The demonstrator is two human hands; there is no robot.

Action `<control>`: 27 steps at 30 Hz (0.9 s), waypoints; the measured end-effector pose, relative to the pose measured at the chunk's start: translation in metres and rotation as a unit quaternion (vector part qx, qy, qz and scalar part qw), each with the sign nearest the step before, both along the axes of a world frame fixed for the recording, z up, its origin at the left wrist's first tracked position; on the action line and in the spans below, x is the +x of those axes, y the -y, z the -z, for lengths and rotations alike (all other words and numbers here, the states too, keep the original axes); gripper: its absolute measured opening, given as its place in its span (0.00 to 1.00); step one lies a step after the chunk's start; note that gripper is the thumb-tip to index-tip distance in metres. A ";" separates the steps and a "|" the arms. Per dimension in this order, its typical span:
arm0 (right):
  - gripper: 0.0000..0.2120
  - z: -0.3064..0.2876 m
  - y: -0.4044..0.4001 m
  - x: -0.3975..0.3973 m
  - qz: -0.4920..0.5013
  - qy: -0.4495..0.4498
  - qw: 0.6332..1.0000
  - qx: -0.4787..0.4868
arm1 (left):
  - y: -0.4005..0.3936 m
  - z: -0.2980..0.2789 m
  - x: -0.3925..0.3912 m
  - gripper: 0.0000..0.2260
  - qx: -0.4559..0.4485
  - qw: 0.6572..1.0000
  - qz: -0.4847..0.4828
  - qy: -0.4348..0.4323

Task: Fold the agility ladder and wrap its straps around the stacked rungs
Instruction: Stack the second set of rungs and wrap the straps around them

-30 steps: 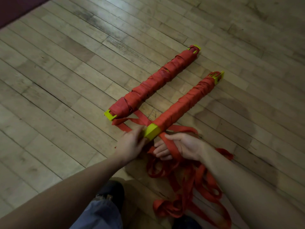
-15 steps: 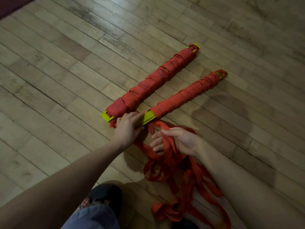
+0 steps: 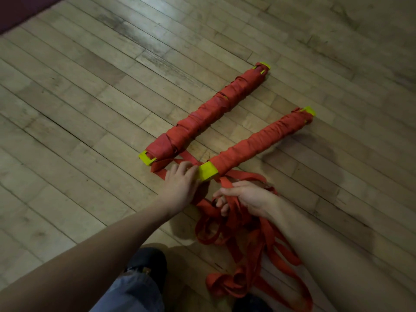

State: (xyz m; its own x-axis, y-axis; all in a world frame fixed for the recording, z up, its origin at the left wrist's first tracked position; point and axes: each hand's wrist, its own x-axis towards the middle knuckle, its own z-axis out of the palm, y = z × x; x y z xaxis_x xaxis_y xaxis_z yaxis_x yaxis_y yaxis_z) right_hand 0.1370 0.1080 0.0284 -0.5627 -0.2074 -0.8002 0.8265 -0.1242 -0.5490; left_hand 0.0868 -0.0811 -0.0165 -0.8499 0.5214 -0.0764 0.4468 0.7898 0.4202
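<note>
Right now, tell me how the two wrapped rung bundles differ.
The left bundle lies untouched; the right bundle has the left hand at its yellow end. The left's wrapping looks lumpier; the right's looks smoother. Loose strap, gripped by the right hand, trails by the right bundle. Both are red-wrapped with yellow ends, roughly parallel.

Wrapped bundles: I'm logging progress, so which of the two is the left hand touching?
The bundle nearer the right hand: the left hand rests against its bare yellow end. The other bundle lies untouched.

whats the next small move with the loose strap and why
Probably pull the strap taut with the right hand and lay another turn around the near bundle. Its yellow end is still bare, the left hand steadies it, and much slack lies on the floor.
</note>
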 end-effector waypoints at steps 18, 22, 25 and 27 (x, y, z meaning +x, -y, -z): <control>0.11 -0.004 -0.008 0.010 0.008 0.027 0.998 -0.064 | 0.006 0.010 0.017 0.20 0.018 0.990 0.138 -0.016; 0.16 -0.008 -0.012 0.013 0.004 0.061 0.991 -0.121 | 0.003 0.007 0.026 0.25 0.042 0.994 0.060 0.083; 0.20 -0.012 -0.014 0.013 -0.004 0.048 0.987 -0.154 | 0.001 0.000 0.022 0.21 0.101 0.990 0.015 0.095; 0.19 -0.017 -0.014 0.010 0.004 0.031 0.985 -0.167 | 0.003 -0.004 0.010 0.19 0.127 0.988 -0.019 0.083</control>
State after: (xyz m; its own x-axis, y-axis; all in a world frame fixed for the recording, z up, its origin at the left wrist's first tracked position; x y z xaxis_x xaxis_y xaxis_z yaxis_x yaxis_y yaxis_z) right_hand 0.1466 0.1222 0.0450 -0.5168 -0.4621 -0.7207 0.8560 -0.2957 -0.4242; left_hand 0.0970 -0.0840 -0.0125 -0.8561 0.5094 -0.0871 0.3274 0.6650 0.6713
